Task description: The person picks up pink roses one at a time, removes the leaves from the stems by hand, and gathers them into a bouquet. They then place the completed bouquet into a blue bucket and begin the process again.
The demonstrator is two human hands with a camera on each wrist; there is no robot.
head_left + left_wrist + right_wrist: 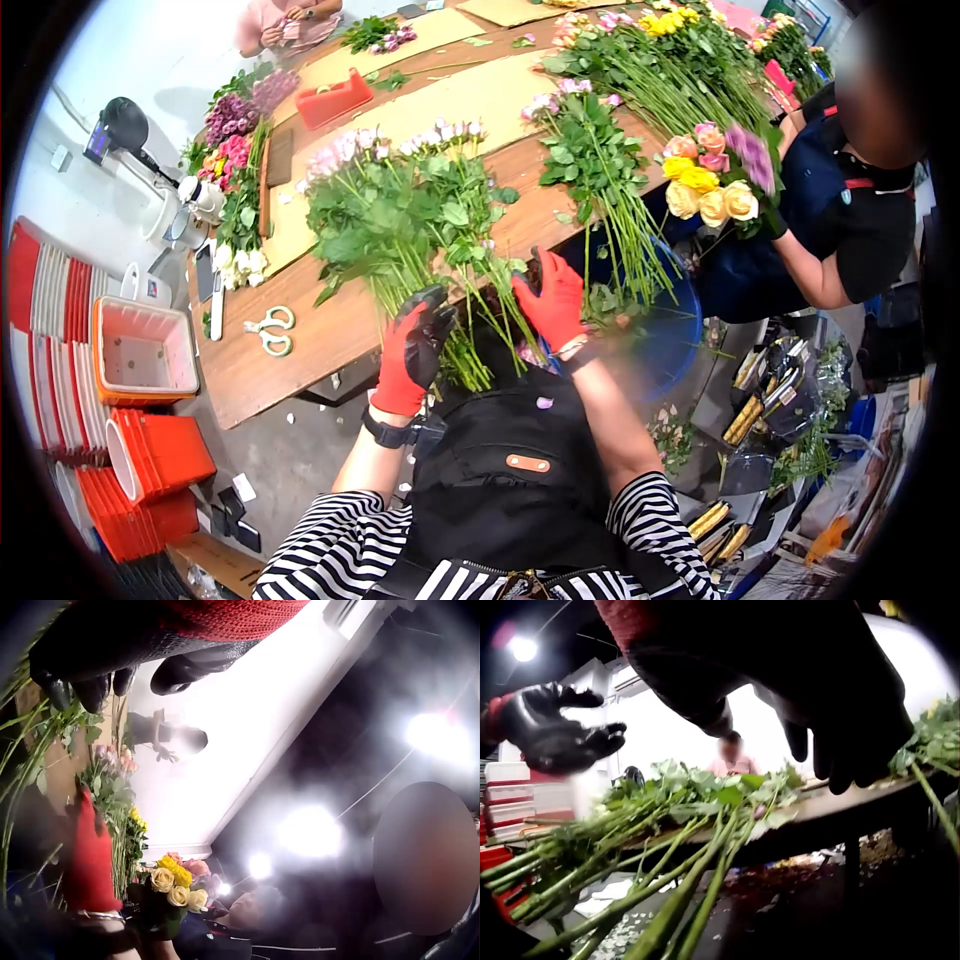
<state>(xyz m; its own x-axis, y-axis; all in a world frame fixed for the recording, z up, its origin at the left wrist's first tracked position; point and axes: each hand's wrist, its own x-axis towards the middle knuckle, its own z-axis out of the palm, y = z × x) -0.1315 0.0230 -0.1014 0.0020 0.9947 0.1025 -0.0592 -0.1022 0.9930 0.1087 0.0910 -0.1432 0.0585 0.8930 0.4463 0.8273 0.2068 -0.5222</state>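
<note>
A wide bunch of pale pink roses (pixel 400 215) lies on the wooden table, its green stems (pixel 682 892) jutting past the near edge. Both hands wear red gloves with black palms. On the left of the stems is my left hand (pixel 412 345); the right wrist view shows its fingers spread with nothing between them. My right hand (pixel 552 300) hovers to the right of the stems, fingers loosely bent downward and apart from the stems in its wrist view. A second rose bunch (pixel 595 165) lies farther right, its stems over a blue bin (pixel 690 350).
Scissors (pixel 270 330) lie at the table's left end. Another person (pixel 800 220) stands at right with a bouquet of yellow, peach and pink roses (pixel 710 185). A red holder (pixel 335 100) and more flowers sit farther back. Orange crates (pixel 160 450) stand on the floor at left.
</note>
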